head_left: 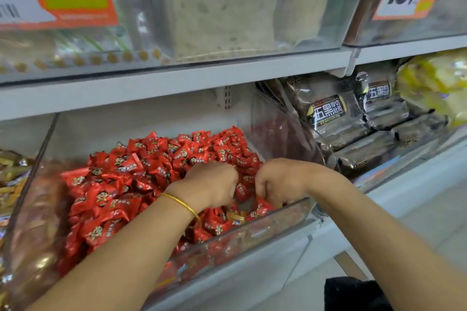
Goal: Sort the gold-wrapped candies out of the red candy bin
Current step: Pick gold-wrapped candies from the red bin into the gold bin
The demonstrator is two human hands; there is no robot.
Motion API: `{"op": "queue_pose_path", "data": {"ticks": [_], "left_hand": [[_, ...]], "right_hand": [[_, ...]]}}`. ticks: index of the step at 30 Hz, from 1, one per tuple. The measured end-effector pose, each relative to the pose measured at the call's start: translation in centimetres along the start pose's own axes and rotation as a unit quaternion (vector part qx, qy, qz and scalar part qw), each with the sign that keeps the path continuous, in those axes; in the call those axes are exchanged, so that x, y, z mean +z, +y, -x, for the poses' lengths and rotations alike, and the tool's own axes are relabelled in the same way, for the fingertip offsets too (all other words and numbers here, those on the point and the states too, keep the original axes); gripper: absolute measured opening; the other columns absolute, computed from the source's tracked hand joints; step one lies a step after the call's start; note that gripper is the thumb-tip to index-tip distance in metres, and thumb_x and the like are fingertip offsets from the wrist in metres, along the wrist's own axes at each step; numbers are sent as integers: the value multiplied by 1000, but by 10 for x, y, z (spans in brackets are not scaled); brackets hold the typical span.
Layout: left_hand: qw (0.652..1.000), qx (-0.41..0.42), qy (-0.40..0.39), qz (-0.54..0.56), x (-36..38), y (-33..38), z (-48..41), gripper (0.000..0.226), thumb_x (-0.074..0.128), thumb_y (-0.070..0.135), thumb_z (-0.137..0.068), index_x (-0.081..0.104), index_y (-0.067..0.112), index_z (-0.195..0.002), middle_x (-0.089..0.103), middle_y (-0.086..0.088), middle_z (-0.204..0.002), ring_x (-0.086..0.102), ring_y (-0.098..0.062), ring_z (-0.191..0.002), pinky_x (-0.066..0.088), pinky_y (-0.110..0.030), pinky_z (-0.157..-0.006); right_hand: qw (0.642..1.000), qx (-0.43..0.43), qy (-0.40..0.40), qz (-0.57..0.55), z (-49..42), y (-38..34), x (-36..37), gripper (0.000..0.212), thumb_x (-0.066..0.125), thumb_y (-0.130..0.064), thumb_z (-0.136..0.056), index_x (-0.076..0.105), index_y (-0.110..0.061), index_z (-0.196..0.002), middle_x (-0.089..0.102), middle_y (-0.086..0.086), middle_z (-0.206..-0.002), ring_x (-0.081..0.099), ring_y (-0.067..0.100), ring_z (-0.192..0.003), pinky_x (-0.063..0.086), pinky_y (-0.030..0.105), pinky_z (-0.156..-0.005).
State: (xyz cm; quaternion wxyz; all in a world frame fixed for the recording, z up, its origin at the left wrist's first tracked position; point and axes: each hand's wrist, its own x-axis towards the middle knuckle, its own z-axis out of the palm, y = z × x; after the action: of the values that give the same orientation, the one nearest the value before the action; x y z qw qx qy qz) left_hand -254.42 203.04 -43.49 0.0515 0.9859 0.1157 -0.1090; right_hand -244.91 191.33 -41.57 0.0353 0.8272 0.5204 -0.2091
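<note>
A clear plastic bin (275, 212) on the lower shelf is heaped with red-wrapped candies (141, 174). One gold-wrapped candy (236, 217) lies among them near the bin's front wall, just below my hands. My left hand (214, 182), with a gold bangle on its wrist, digs knuckles-up into the pile; its fingers are curled down into the candies and hidden. My right hand (280, 182) sits close beside it, fingers also curled down among red candies at the front right corner. What either hand holds is hidden.
A bin of gold and brown candies (10, 179) stands to the left. Dark packaged loaves (353, 129) and yellow packs (434, 83) fill the bins to the right. An upper shelf (177, 81) with clear bins and price tags overhangs the work area.
</note>
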Motion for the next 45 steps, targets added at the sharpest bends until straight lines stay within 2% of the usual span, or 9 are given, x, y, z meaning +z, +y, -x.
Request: {"op": "queue_pose_path", "data": {"ticks": [6, 10, 14, 17, 24, 28, 35, 40, 45], "left_hand": [[977, 15, 106, 185, -8, 7, -3, 12, 62, 23, -88, 70, 16, -94, 66, 3, -101, 55, -8, -91, 41, -18, -78], [957, 65, -6, 283, -3, 18, -6, 32, 60, 23, -90, 60, 14, -121, 60, 0, -124, 54, -9, -109, 39, -13, -87], [977, 78, -75, 184, 8, 23, -11, 48, 61, 33, -88, 49, 21, -132, 45, -2, -136, 45, -19, -122, 38, -20, -95], [985, 72, -78, 136, 9, 25, -11, 43, 62, 33, -87, 53, 22, -128, 43, -6, -131, 44, -25, -119, 40, -37, -101], [996, 20, -6, 81, 7, 17, -5, 12, 58, 18, -88, 65, 21, -97, 60, 10, -96, 54, -20, -105, 39, -39, -97], [992, -2, 39, 119, 5, 8, -2, 20, 51, 6, -88, 63, 20, -80, 66, 3, -96, 57, -20, -98, 42, -45, -96], [982, 49, 35, 177, 6, 9, -8, 32, 63, 23, -87, 61, 31, -119, 53, 2, -123, 40, -21, -122, 32, -42, -106], [995, 74, 2, 67, 11, 19, -9, 27, 65, 31, -84, 61, 27, -110, 50, 2, -118, 34, -20, -115, 27, -40, -100], [939, 35, 148, 307, -7, 9, -3, 19, 73, 15, -78, 65, 15, -95, 60, 1, -95, 54, -13, -92, 45, -31, -86]], "right_hand": [[962, -42, 195, -185, 14, 5, -7, 20, 55, 5, -86, 65, -12, -85, 51, -11, -67, 48, 1, -63, 43, 14, -65], [944, -59, 271, -177, 24, 8, -6, 28, 46, 10, -85, 49, -18, -89, 41, -6, -72, 46, 9, -70, 39, 11, -63], [937, -47, 286, -194, 30, 9, -9, 35, 40, 15, -82, 51, -14, -97, 35, -5, -80, 47, 15, -75, 35, 11, -59], [927, -46, 298, -223, 30, 6, -9, 30, 36, 10, -88, 53, -14, -93, 38, -7, -76, 41, 7, -67, 31, 7, -55], [927, -23, 284, -244, 30, 6, -7, 16, 51, -4, -92, 59, -11, -103, 50, -6, -75, 45, 1, -62, 38, 5, -49], [928, -14, 277, -250, 31, 6, -7, 17, 48, -4, -93, 58, -10, -104, 47, -7, -71, 44, 2, -61, 38, 6, -49], [932, 22, 256, -255, 23, 7, -4, 21, 36, -10, -99, 56, -11, -105, 49, -6, -75, 46, 5, -61, 38, 17, -54], [905, 28, 258, -336, 19, 7, -3, 20, 33, -8, -99, 53, -11, -99, 54, 8, -75, 51, 16, -55, 43, 23, -48], [917, 30, 258, -304, 18, 8, -1, 20, 43, -24, -99, 57, -9, -101, 55, 0, -67, 53, 11, -52, 41, 19, -49]]}}
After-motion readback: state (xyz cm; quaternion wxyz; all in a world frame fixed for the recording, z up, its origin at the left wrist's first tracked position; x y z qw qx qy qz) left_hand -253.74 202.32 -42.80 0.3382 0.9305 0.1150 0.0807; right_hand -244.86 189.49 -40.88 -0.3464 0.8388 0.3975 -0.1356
